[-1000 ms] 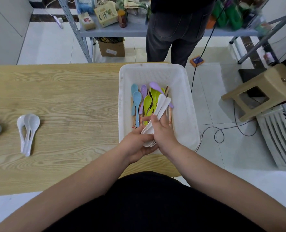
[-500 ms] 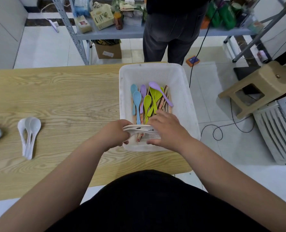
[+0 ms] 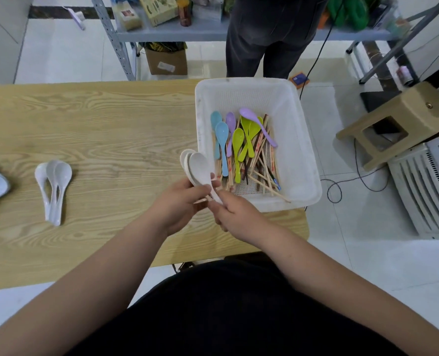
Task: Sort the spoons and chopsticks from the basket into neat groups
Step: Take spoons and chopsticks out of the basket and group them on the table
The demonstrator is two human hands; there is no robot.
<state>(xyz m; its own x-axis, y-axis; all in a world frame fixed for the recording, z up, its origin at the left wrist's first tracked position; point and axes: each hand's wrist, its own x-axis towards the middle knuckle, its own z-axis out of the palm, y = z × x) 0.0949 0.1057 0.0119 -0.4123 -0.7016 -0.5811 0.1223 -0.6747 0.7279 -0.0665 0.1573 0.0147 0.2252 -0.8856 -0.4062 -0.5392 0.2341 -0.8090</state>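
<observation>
Pinching the stacked white spoons (image 3: 196, 167) by their handles, left hand (image 3: 178, 205) and right hand (image 3: 236, 217) hold them beside the basket (image 3: 313, 176), bowls pointing away; the laid-out white group (image 3: 54, 185) lies well left, nearer the left hand.

Bare light-wood tabletop (image 3: 126, 140) stretches between the three white plastic spoons (image 3: 55, 176) and the tall-walled white perforated plastic basket (image 3: 200, 129).

Bright, even light; soft shadows; wide-angle bending and blur at edges.
</observation>
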